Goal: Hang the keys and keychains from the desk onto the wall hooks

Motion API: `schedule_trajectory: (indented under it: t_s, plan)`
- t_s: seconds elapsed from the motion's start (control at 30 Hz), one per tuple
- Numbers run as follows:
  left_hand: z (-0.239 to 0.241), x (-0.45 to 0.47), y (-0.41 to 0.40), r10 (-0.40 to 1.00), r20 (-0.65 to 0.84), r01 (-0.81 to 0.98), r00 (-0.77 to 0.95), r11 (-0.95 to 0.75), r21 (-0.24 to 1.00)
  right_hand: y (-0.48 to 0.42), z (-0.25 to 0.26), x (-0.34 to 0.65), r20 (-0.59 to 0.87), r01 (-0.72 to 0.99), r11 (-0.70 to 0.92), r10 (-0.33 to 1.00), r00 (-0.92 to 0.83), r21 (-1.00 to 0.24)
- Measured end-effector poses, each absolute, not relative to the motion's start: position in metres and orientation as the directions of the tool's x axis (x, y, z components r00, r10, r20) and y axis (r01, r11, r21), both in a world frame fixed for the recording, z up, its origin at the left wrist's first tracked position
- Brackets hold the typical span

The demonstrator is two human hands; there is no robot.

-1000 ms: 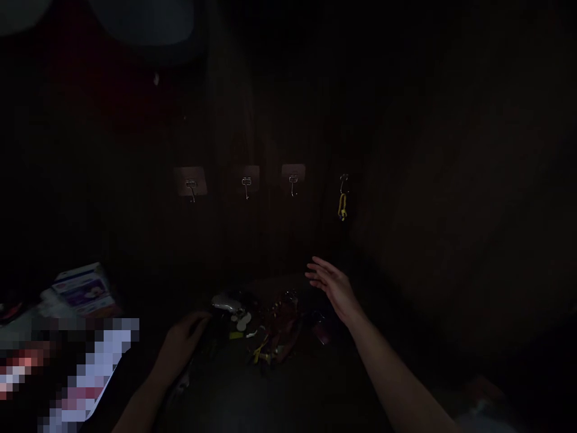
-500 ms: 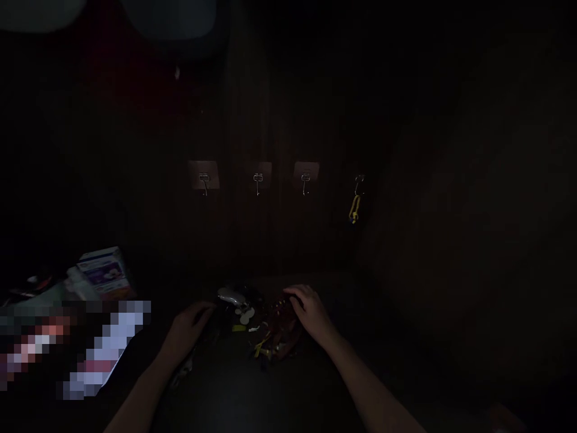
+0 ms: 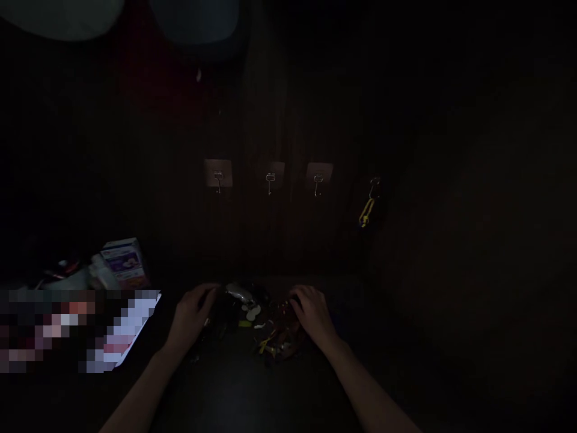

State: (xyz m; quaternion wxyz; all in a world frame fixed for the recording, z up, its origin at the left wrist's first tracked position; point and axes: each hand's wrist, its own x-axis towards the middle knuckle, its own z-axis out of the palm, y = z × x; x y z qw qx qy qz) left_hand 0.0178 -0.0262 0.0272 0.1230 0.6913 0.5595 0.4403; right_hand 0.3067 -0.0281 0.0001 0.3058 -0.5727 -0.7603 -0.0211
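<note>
The scene is very dark. A small heap of keys and key rings (image 3: 264,325), with silver, white, yellow and red bits, lies on a dark surface. My left hand (image 3: 193,316) rests at the heap's left edge, fingers curled down on it. My right hand (image 3: 312,313) lies on the heap's right side, fingers bent into the red pieces. What either hand grips is hidden. On the wall behind hang several adhesive hooks (image 3: 270,178); the rightmost hook carries a yellow key tag (image 3: 366,211).
A small white and purple box (image 3: 124,261) stands at the left among dim clutter. A blurred, pixelated patch (image 3: 81,331) covers the lower left. A pale rounded object (image 3: 67,15) shows at the top left. The right side is dark.
My right hand came down from an open, raised pose onto the heap's right side. My left hand shifted slightly toward the heap. The view drifted, so the hooks sit further right.
</note>
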Motion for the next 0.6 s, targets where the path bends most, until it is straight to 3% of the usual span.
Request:
schedule_trajectory:
  t_s: [0.13,0.23,0.43,0.6]
  plan:
    - [0.043,0.035,-0.027,0.896,0.426,0.59,0.124,-0.412,0.695,-0.029,0.003,0.306,0.522,0.844,0.373,0.843,-0.133,-0.387]
    - [0.045,0.057,-0.029,0.891,0.406,0.5,0.204,-0.451,0.739,-0.032,0.008,0.302,0.545,0.734,0.438,0.831,-0.111,-0.519]
    - [0.027,0.106,-0.038,0.919,0.319,0.268,0.231,-0.375,0.887,-0.045,0.017,0.289,0.528,0.471,0.522,0.839,-0.132,-0.711]
    - [0.02,0.121,-0.046,0.914,0.277,0.125,0.296,-0.325,0.937,-0.051,0.022,0.284,0.473,0.329,0.465,0.879,-0.061,-0.822]
